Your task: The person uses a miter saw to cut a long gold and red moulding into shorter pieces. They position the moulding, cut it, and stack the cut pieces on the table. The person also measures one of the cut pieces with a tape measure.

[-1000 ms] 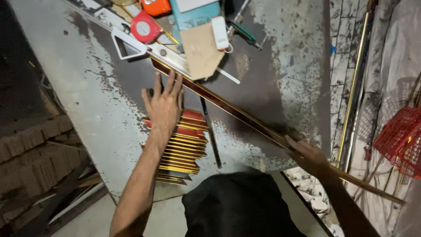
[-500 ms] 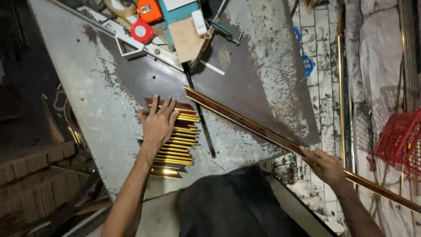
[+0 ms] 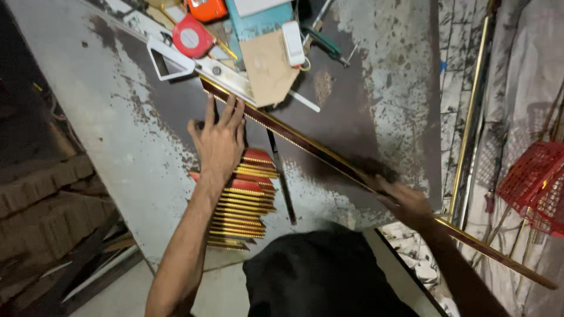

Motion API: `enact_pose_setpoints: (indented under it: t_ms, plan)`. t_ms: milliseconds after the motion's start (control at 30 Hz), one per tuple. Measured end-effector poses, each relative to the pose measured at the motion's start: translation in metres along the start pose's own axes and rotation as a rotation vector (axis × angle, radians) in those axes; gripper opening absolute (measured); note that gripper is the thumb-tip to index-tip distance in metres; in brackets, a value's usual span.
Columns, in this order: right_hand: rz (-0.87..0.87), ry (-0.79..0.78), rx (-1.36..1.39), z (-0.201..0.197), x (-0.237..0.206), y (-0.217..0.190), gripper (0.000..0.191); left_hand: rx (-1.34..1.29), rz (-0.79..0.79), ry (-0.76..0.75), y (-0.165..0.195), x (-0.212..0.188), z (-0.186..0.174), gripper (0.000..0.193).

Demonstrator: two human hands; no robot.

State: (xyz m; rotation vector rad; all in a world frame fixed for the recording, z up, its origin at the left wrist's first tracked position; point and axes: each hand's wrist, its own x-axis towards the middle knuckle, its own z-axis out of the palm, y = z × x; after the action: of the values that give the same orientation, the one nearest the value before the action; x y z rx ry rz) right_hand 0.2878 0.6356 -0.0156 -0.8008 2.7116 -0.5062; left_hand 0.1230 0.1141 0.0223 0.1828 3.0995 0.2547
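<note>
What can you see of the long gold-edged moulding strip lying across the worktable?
The moulding strip is long, thin and straight, dark brown with a beaded gold edge, like wood or plastic trim. It lies diagonally on the worn grey worktable, its upper end by the white square, its lower end overhanging the table's right edge. The left hand rests flat near its upper end; the right hand holds it near the table edge.

The left hand (image 3: 220, 141) hides the top of the stacked gold strips (image 3: 241, 205). The right hand (image 3: 405, 202) is blurred, its grip on the long trim strip (image 3: 311, 144) unclear. Tools at upper centre run off the frame's top edge.
</note>
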Motion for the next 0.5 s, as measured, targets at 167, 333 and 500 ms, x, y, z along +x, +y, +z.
enact_pose_setpoints:
  t_ms: [167,333,500]
  plan:
    - [0.293,0.065,0.05,-0.044,-0.068,0.011,0.06,-0.036,-0.027,-0.035,-0.002,0.011,-0.015,0.046]
    - [0.252,0.201,-0.12,-0.052,-0.097,0.013,0.056,-0.009,0.037,-0.11,-0.006,-0.029,-0.018,0.046]
    - [0.229,0.135,-0.144,-0.029,-0.089,0.015,0.053,-0.084,0.047,-0.059,-0.005,-0.06,-0.009,0.046]
